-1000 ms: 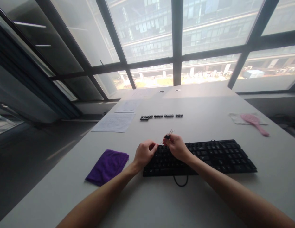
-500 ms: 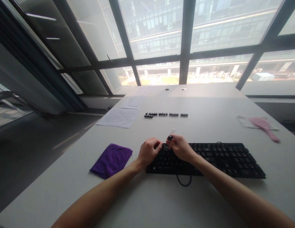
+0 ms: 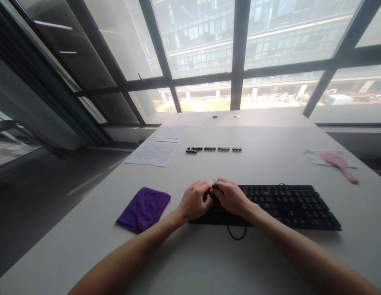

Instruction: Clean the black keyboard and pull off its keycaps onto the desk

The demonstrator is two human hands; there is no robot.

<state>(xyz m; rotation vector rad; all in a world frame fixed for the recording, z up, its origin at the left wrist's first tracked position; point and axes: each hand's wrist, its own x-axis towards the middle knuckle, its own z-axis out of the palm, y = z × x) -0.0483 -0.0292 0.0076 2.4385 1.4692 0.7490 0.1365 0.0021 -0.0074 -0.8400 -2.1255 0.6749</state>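
A black keyboard [image 3: 288, 205] lies across the white table [image 3: 270, 135] in front of me. My right hand [image 3: 230, 197] is closed round a small black binder clip [image 3: 214, 184] with wire handles, pressed down at the keyboard's left end. My left hand [image 3: 195, 200] is curled beside it on the same end, fingertips touching the right hand; what it holds, if anything, is hidden. A row of removed black keycaps [image 3: 213, 149] lies further back on the table.
A folded purple cloth [image 3: 143, 209] lies left of the keyboard. Printed papers [image 3: 153, 153] sit at the back left. A pink hairbrush [image 3: 339, 164] on a clear bag rests at the far right. The keyboard's cable [image 3: 236, 235] loops toward me. Windows stand behind the table.
My right hand has lowered the clip from above the keyboard down onto its left end. My left hand has closed in against the right hand.
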